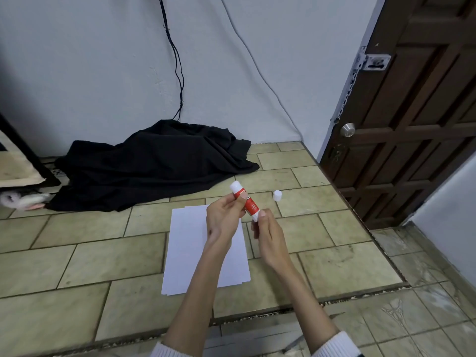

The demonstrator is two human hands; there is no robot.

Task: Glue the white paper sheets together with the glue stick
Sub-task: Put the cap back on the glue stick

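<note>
On the greenish tiled floor point(103, 256), in front of a pale grey wall point(90, 60) and a dark brown wooden door point(417, 119). By the wall, a big crumpled black cloth point(154, 163). Nearer, a small stack of flat white paper sheets point(188, 243), edges not quite lined up, lying partly under both arms. Thin, light and bendy paper by the look of it, easy to crease or slide on smooth tile; best pressed flat with an open palm and lifted by a corner.

Above the top of the paper, up in the air, a small red and white plastic glue stick point(247, 204), tilted. Left hand point(223, 219) wrapped round the upper half, fingers curled on the red label. Right hand point(266, 229) pinching the white bottom end, maybe to twist the glue out. Light and hard, probably a bit slippery; best held round the middle.

Just beside, standing on the tile, a tiny white round cap point(277, 195), so already off.
</note>
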